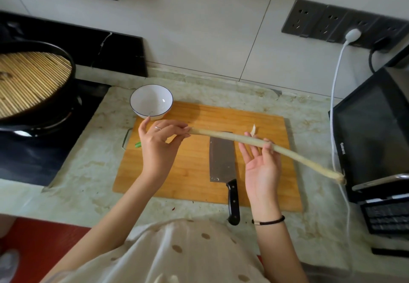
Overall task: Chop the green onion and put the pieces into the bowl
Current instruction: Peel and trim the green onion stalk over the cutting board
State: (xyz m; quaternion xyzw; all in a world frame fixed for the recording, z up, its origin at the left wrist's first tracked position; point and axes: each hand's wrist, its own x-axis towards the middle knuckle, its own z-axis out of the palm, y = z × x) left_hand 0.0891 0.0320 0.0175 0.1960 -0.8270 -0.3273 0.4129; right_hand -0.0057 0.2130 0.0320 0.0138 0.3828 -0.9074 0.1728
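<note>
You hold the green onion in the air over the cutting board with 2 hands. Your left hand pinches its left end in the fingers. Your right hand lies palm up beneath it, fingertips apparently curled over the stalk. A cleaver lies on the board, and the bowl stands at its far left corner on the desk.

Brand "Galanz" along the front edge of the black microwave

Left hand, right hand hold green onion — cleaver on cutting board
</note>
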